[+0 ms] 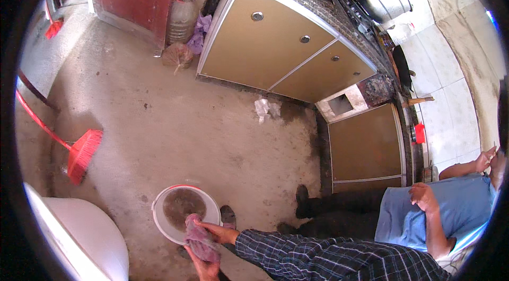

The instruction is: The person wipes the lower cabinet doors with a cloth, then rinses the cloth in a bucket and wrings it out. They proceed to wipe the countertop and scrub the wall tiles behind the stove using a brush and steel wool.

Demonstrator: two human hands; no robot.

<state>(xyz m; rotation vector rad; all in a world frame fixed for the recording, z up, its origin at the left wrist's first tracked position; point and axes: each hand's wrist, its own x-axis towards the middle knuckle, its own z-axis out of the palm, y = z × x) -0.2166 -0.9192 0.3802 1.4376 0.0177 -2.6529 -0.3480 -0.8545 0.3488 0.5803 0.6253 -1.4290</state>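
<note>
A wet-looking pinkish-purple cloth (pixel 202 243) is bunched between my two hands. My right hand (pixel 224 234), in a dark plaid sleeve, grips its upper part. Lower down, my left hand (pixel 203 267) holds the cloth from the side and below. The cloth's top end overlaps the near rim of a white bucket (pixel 158 222). Murky brown water (pixel 181 205) stands in the bucket, which rests on the concrete floor. One of my shoes (pixel 228 216) shows beside the bucket's right side.
At right stands another person in a blue shirt (pixel 401 209). A red broom (pixel 84 158) is at left, above a large white rounded container (pixel 87 229). Brown cabinets (pixel 274 38) line the counter. A crumpled plastic bag (pixel 265 110) lies on the floor; a large plastic bottle (pixel 183 19) stands beyond.
</note>
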